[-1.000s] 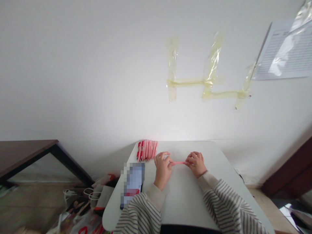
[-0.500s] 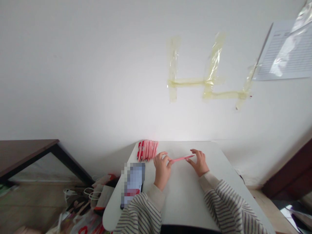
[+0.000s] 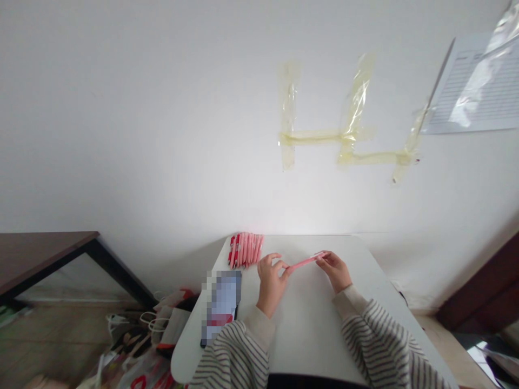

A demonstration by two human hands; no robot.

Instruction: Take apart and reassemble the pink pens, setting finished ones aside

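A slim pink pen (image 3: 303, 263) is stretched between my two hands above the white table (image 3: 308, 329), tilted slightly up to the right. My left hand (image 3: 272, 281) pinches its left end between thumb and finger, the other fingers raised. At the right end, my right hand (image 3: 333, 269) has thumb and fingers closed on the pen, where a clear glint like thin plastic shows. Left of my left hand, a row of pink and red pens (image 3: 246, 250) lies side by side near the table's back edge.
A phone (image 3: 222, 305) with a blurred screen lies at the table's left side, by my left sleeve. White wall (image 3: 162, 135) rises directly behind the table. Bags and clutter (image 3: 150, 346) cover the floor at left, below a dark brown table (image 3: 48, 251).
My right thumb and fingers have closed onto the pen's right end, which has risen a little. My left hand keeps its pinch and has shifted slightly right.
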